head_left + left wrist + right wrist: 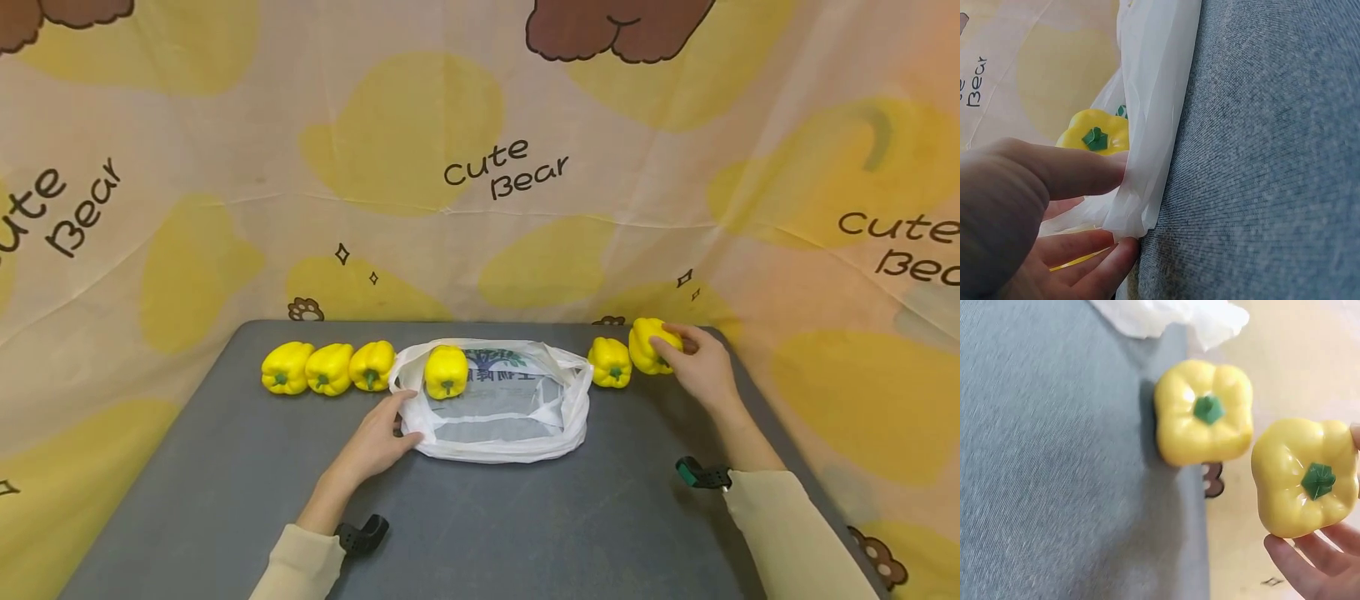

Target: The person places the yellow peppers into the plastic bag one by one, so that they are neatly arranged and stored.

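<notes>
A white plastic bag (495, 450) lies with its mouth open on the grey table. Inside its left part sits a yellow bell pepper (446, 372), stem toward me. My left hand (380, 437) holds the bag's left rim; in the left wrist view the thumb (1085, 170) and fingers lie on either side of the white plastic (1154, 125). At the right, my right hand (699, 364) grips another yellow pepper (649, 344) between thumb and fingers. The right wrist view shows this held pepper (1304, 478) raised off the table, beside a standing pepper (1204, 412).
Three yellow peppers, the nearest to the bag being one pepper (372, 365), stand in a row left of it. A single pepper (610, 362) stands close to the bag's right side. A printed cloth (420, 167) hangs behind the grey table (525, 533).
</notes>
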`<action>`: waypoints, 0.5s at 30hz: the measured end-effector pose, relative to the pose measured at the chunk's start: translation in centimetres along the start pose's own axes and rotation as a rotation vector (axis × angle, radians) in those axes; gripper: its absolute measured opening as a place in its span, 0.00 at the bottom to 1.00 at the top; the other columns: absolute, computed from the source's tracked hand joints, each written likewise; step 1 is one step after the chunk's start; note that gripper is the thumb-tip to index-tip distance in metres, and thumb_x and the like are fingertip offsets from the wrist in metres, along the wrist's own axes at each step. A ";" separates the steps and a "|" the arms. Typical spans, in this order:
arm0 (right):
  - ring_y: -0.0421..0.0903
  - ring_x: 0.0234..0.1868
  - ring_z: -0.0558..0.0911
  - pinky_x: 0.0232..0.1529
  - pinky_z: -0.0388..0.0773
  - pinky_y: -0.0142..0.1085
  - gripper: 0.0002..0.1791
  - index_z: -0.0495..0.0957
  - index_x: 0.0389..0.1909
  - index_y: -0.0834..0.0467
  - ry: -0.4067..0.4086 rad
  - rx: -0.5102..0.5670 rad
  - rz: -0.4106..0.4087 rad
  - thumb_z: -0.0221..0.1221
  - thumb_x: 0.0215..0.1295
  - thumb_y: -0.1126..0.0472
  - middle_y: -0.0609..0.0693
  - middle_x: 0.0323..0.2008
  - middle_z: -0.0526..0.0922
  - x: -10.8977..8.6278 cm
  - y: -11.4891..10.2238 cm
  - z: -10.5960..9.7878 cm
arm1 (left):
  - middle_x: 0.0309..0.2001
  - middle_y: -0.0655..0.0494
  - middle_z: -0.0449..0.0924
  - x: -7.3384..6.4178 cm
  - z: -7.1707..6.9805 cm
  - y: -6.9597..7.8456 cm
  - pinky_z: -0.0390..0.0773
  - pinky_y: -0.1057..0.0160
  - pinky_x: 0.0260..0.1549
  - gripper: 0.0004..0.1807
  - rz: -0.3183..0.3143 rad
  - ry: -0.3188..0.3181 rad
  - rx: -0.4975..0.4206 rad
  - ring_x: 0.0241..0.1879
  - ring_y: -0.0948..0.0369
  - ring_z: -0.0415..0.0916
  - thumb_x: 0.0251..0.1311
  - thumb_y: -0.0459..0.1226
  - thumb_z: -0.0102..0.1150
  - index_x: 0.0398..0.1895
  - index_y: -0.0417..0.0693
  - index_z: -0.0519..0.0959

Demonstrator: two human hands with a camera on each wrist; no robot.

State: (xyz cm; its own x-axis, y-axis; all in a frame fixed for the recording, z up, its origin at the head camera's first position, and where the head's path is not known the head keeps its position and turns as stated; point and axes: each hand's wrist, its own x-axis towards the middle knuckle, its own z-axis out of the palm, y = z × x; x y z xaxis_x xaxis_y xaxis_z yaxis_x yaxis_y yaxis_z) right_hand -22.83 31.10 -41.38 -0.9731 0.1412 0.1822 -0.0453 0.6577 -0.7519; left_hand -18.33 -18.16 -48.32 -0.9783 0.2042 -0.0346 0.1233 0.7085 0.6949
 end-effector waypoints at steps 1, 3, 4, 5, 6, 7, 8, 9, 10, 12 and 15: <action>0.69 0.62 0.74 0.49 0.80 0.51 0.39 0.72 0.69 0.62 -0.001 0.003 -0.003 0.59 0.69 0.36 0.68 0.68 0.69 0.0 -0.3 0.1 | 0.70 0.38 0.67 0.0 0.0 0.0 0.80 0.46 0.54 0.36 0.001 0.002 -0.001 0.53 0.46 0.78 0.61 0.34 0.70 0.72 0.43 0.66; 0.70 0.64 0.73 0.54 0.76 0.60 0.39 0.72 0.69 0.62 -0.002 0.012 -0.009 0.59 0.69 0.36 0.67 0.69 0.69 -0.1 -1.0 0.2 | 0.70 0.38 0.67 -0.1 -0.1 0.1 0.79 0.46 0.54 0.36 0.005 0.006 -0.004 0.53 0.46 0.78 0.61 0.34 0.70 0.72 0.43 0.67; 0.70 0.64 0.72 0.56 0.74 0.62 0.39 0.72 0.69 0.61 0.000 0.014 -0.016 0.59 0.69 0.36 0.67 0.69 0.69 -0.1 -1.3 0.3 | 0.70 0.38 0.67 -0.1 -0.1 0.1 0.79 0.46 0.53 0.36 0.007 0.007 -0.005 0.53 0.46 0.78 0.61 0.34 0.70 0.72 0.42 0.66; 0.70 0.64 0.72 0.57 0.74 0.63 0.39 0.72 0.69 0.61 0.000 0.020 -0.022 0.59 0.69 0.36 0.67 0.69 0.69 -0.2 -1.6 0.3 | 0.70 0.38 0.67 -0.1 -0.1 0.1 0.79 0.46 0.54 0.37 0.002 0.007 -0.010 0.53 0.46 0.78 0.61 0.34 0.70 0.72 0.43 0.66; 0.69 0.64 0.72 0.58 0.73 0.64 0.39 0.72 0.69 0.62 -0.001 0.027 -0.030 0.59 0.70 0.37 0.66 0.69 0.69 -0.2 -1.9 0.4 | 0.70 0.38 0.67 -0.1 -0.1 0.1 0.79 0.46 0.54 0.37 0.001 0.007 -0.010 0.53 0.46 0.78 0.61 0.34 0.70 0.72 0.43 0.66; 0.69 0.65 0.72 0.58 0.73 0.64 0.38 0.72 0.69 0.62 -0.002 0.033 -0.037 0.59 0.70 0.37 0.66 0.69 0.69 -0.3 -2.2 0.5 | 0.70 0.38 0.67 -0.1 -0.1 0.1 0.79 0.46 0.54 0.37 0.000 0.007 -0.011 0.53 0.46 0.78 0.61 0.34 0.69 0.72 0.43 0.66; 0.69 0.65 0.72 0.58 0.73 0.64 0.38 0.73 0.68 0.61 -0.003 0.040 -0.041 0.59 0.69 0.37 0.65 0.69 0.70 -0.3 -2.5 0.6 | 0.70 0.38 0.67 -0.1 -0.1 0.1 0.79 0.46 0.54 0.36 0.000 0.008 -0.011 0.53 0.46 0.78 0.61 0.34 0.69 0.72 0.43 0.66; 0.68 0.65 0.72 0.58 0.73 0.63 0.38 0.73 0.68 0.61 -0.002 0.047 -0.041 0.60 0.69 0.37 0.65 0.69 0.70 -0.4 -2.8 0.7 | 0.70 0.38 0.67 -0.1 -0.1 0.1 0.79 0.46 0.54 0.36 0.000 0.009 -0.011 0.53 0.46 0.78 0.61 0.34 0.69 0.72 0.43 0.66; 0.68 0.65 0.73 0.58 0.73 0.63 0.38 0.73 0.68 0.61 0.000 0.052 -0.041 0.60 0.69 0.37 0.64 0.69 0.71 -0.4 -3.1 0.7 | 0.70 0.38 0.67 -0.1 0.0 0.1 0.79 0.46 0.54 0.36 0.001 0.009 -0.009 0.53 0.47 0.78 0.61 0.34 0.69 0.72 0.43 0.66; 0.67 0.64 0.74 0.58 0.75 0.61 0.38 0.74 0.68 0.61 0.005 0.066 -0.039 0.60 0.69 0.37 0.63 0.68 0.72 -0.5 -3.6 0.9 | 0.70 0.39 0.67 -0.1 0.0 0.0 0.79 0.46 0.54 0.36 -0.001 0.011 -0.006 0.54 0.47 0.78 0.61 0.34 0.69 0.72 0.43 0.67; 0.65 0.63 0.76 0.55 0.79 0.51 0.36 0.75 0.67 0.60 0.010 0.079 -0.043 0.61 0.68 0.38 0.62 0.67 0.74 -0.5 -4.3 1.1 | 0.70 0.39 0.67 -0.1 0.1 0.0 0.79 0.46 0.54 0.36 0.000 0.015 0.000 0.54 0.47 0.78 0.61 0.34 0.69 0.72 0.43 0.67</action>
State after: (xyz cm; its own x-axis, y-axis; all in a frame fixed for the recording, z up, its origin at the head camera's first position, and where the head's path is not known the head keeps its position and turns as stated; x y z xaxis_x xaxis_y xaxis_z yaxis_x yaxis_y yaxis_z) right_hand -22.39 27.37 -38.92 -0.9676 0.1220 0.2213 -0.1049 0.6030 -0.7908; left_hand -18.20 -18.16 -48.38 -0.9807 0.1940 -0.0238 0.1232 0.7083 0.6951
